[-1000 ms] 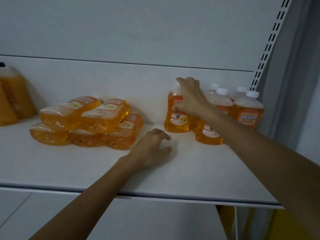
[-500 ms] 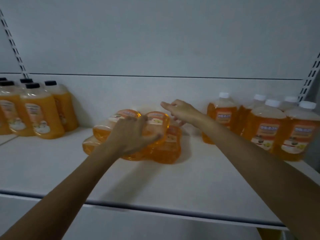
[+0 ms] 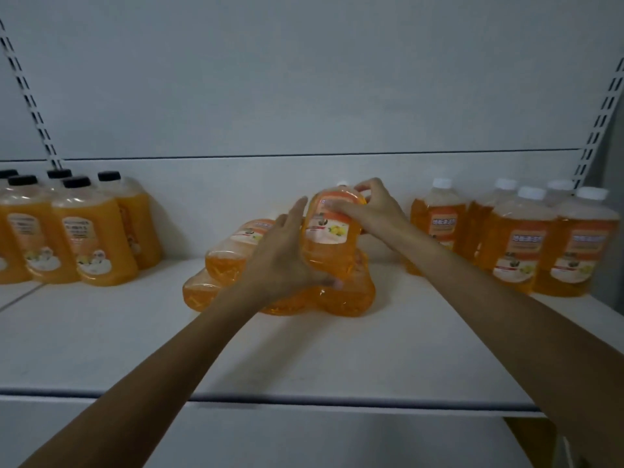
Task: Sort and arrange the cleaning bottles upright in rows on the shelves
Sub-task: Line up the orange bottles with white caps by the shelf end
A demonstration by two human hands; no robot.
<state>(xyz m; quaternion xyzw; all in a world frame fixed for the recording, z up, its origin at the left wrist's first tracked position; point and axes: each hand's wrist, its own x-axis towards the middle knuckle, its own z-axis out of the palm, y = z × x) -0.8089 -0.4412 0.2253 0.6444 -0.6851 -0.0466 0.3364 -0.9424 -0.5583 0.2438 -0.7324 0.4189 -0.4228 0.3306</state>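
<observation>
Since half a second ago: one orange bottle [image 3: 332, 231] raised off the heap, now upright between both hands; both hands closed in from hovering over the pile.

White shelf [image 3: 304, 359]: broad, running the width of the view, white slotted back panel behind.

Far left, standing group of black-capped orange bottles [image 3: 91, 231], upright, in staggered rows, close against each other.

Far right, standing group of white-capped orange bottles [image 3: 520, 238], upright, packed side by side near the slotted upright.

Centre, pile of orange bottles lying on their sides [image 3: 344, 295], stacked in two layers, bases toward the camera, touching one another; well apart from either standing group.

Above that pile, the held bottle: label facing the camera, white cap at the top mostly hidden behind fingers, base just over the heap; contact with the heap not clear.

Left hand [image 3: 282, 261]: wrapped around the lower left side and base of the held bottle, thumb up along its flank, fingers curled beneath.

Right hand [image 3: 369, 207]: curled over the bottle's shoulder and neck from the right, fingers across the top of the label.
</observation>
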